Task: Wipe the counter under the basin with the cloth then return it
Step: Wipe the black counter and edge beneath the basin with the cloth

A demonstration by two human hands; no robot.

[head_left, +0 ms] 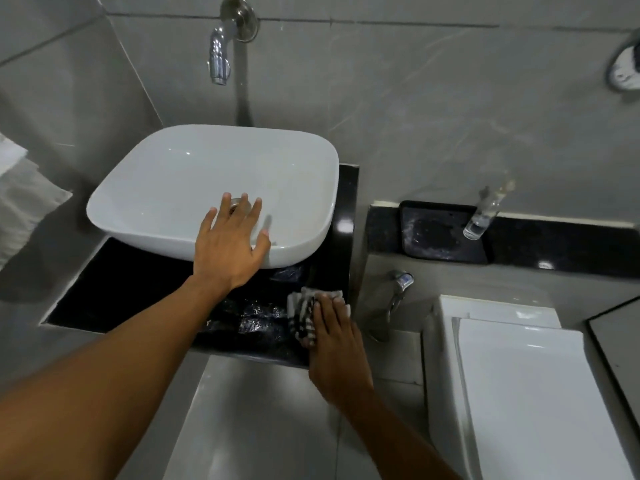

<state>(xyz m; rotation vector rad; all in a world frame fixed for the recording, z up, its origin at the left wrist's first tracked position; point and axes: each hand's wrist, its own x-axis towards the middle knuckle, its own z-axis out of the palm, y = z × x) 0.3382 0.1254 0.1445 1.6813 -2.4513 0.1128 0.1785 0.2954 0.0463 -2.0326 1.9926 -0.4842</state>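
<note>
The soft, limp striped cloth (304, 315) is pressed flat on the wet black counter (138, 285) under the right hand (334, 336), best bunched mid-fold, while the open left hand (228, 242) is spread over the basin (194, 174) rim.

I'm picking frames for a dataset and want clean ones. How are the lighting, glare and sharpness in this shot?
Head view: dim, greyish light; wide-angle bending of the wall tile lines near the edges; small glare spots on the wet black counter and the basin; the clear bottle at right is smeared by blur, while the right hand on the cloth is fairly sharp.
</note>
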